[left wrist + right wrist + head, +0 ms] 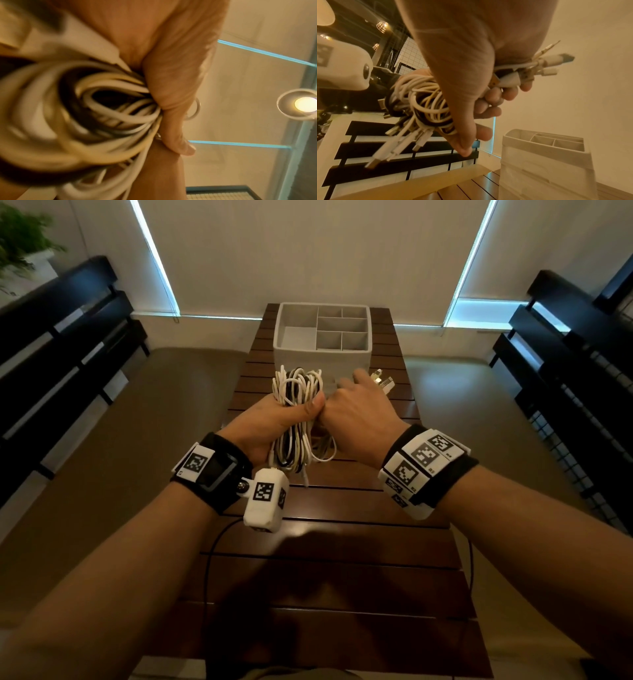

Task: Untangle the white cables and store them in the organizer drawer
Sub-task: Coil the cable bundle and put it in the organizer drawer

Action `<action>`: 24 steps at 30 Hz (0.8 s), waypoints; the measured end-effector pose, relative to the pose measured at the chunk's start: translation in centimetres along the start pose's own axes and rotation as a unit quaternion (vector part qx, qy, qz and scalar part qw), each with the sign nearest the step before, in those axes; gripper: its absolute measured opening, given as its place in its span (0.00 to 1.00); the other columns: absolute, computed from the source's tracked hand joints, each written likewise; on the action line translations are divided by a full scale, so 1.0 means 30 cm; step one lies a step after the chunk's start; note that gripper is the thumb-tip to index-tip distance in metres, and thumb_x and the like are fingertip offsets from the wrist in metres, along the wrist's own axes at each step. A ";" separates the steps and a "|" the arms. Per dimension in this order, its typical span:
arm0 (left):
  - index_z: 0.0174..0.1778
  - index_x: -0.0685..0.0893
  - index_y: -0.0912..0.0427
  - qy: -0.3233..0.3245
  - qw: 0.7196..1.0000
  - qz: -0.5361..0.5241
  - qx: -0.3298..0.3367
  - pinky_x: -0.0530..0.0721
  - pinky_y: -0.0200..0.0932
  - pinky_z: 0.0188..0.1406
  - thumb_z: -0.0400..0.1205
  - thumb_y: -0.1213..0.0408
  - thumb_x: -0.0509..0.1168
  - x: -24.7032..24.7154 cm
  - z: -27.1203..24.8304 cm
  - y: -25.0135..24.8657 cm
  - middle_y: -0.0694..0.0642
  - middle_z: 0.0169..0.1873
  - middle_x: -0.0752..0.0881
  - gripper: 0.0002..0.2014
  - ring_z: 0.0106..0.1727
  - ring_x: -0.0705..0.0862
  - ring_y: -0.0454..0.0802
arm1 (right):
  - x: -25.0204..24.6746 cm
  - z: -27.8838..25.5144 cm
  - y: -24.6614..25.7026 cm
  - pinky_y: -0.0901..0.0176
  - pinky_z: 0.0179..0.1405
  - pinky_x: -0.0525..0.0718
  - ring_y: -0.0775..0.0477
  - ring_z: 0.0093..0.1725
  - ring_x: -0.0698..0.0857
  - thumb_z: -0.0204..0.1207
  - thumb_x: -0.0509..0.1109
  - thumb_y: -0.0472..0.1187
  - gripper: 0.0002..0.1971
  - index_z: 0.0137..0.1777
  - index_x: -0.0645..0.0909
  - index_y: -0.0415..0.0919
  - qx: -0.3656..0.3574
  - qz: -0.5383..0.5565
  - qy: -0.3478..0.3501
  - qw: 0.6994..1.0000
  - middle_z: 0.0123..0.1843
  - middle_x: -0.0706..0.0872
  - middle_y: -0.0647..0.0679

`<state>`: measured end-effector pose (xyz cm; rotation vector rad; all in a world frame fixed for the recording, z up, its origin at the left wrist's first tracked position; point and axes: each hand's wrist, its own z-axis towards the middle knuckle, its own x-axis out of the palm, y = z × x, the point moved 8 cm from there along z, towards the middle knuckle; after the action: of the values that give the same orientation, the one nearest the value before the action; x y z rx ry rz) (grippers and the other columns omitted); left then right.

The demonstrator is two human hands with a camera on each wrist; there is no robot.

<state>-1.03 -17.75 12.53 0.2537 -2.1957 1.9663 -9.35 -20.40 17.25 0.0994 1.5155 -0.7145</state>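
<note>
A tangled bundle of white cables (297, 392) with some dark strands is held above the slatted wooden table (342, 508). My left hand (274, 419) grips the bundle around its middle, thumb pressed over it; loops hang below (96, 108). My right hand (356, 412) sits right beside it and grips a cluster of cable ends, whose plugs (544, 65) stick out past the fingers (508, 93). More plugs (397, 146) dangle from the bundle. The white organizer (322, 337) with several open compartments stands just beyond the hands (544, 155).
Dark slatted benches (68, 344) flank the narrow table on the left, and dark benches (568, 347) on the right. A thin black wire (209, 577) runs across the near table end. A potted plant (24, 237) is at far left.
</note>
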 end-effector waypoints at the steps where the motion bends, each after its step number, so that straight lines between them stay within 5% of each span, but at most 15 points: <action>1: 0.54 0.87 0.62 0.001 1.000 0.014 0.007 0.91 0.50 0.52 0.83 0.61 0.70 -0.001 0.001 -0.004 0.59 0.47 0.92 0.09 0.51 0.92 0.54 | 0.002 -0.001 -0.011 0.43 0.63 0.71 0.43 0.54 0.83 0.86 0.66 0.46 0.11 0.39 0.77 0.52 0.019 -0.005 0.001 1.000 0.45 0.87 0.50; 3: 0.59 0.87 0.64 0.009 0.999 0.047 0.016 0.90 0.50 0.56 0.82 0.64 0.71 -0.001 0.000 -0.009 0.60 0.51 0.93 0.12 0.55 0.92 0.56 | 0.003 -0.002 -0.029 0.39 0.67 0.69 0.44 0.54 0.82 0.85 0.66 0.48 0.18 0.34 0.67 0.51 0.051 -0.009 0.005 0.999 0.42 0.82 0.51; 5: 0.62 0.86 0.67 0.014 0.996 0.083 0.025 0.89 0.50 0.59 0.80 0.68 0.73 0.000 -0.002 -0.015 0.63 0.54 0.92 0.15 0.59 0.92 0.58 | 0.000 -0.001 -0.040 0.35 0.69 0.69 0.45 0.52 0.80 0.84 0.66 0.52 0.17 0.35 0.69 0.51 0.070 -0.003 0.004 0.998 0.39 0.78 0.52; 10: 0.59 0.89 0.63 0.009 0.991 0.133 0.026 0.90 0.52 0.61 0.76 0.69 0.79 -0.005 -0.012 -0.040 0.63 0.56 0.93 0.16 0.61 0.92 0.60 | 0.001 -0.008 -0.032 0.31 0.65 0.72 0.42 0.52 0.82 0.82 0.68 0.54 0.10 0.47 0.81 0.49 0.092 0.001 -0.013 0.996 0.46 0.83 0.49; 14: 0.62 0.88 0.66 -0.009 0.982 0.184 0.028 0.90 0.53 0.64 0.75 0.75 0.81 -0.011 -0.013 -0.032 0.64 0.57 0.93 0.20 0.61 0.92 0.59 | -0.006 -0.008 -0.053 0.26 0.65 0.76 0.39 0.58 0.83 0.77 0.72 0.58 0.24 0.63 0.77 0.42 0.127 -0.001 -0.006 0.992 0.57 0.83 0.43; 18: 0.55 0.90 0.68 -0.052 0.976 0.208 0.040 0.90 0.43 0.54 0.75 0.80 0.77 -0.027 -0.023 -0.004 0.62 0.50 0.94 0.13 0.53 0.93 0.55 | 0.002 0.003 -0.035 0.35 0.61 0.78 0.39 0.61 0.83 0.74 0.75 0.64 0.31 0.66 0.78 0.41 0.077 0.016 0.034 0.996 0.60 0.83 0.43; 24: 0.61 0.87 0.72 -0.030 0.977 0.208 0.026 0.91 0.46 0.58 0.76 0.79 0.78 -0.020 -0.033 0.000 0.68 0.55 0.92 0.18 0.58 0.92 0.61 | 0.032 0.017 -0.030 0.46 0.61 0.78 0.40 0.62 0.78 0.73 0.74 0.64 0.35 0.71 0.78 0.41 -0.002 0.087 0.059 0.994 0.62 0.80 0.42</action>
<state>-0.42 -16.78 12.49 -0.1581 -2.3921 2.2488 -9.46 -21.72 16.74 0.2708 1.5989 -0.5739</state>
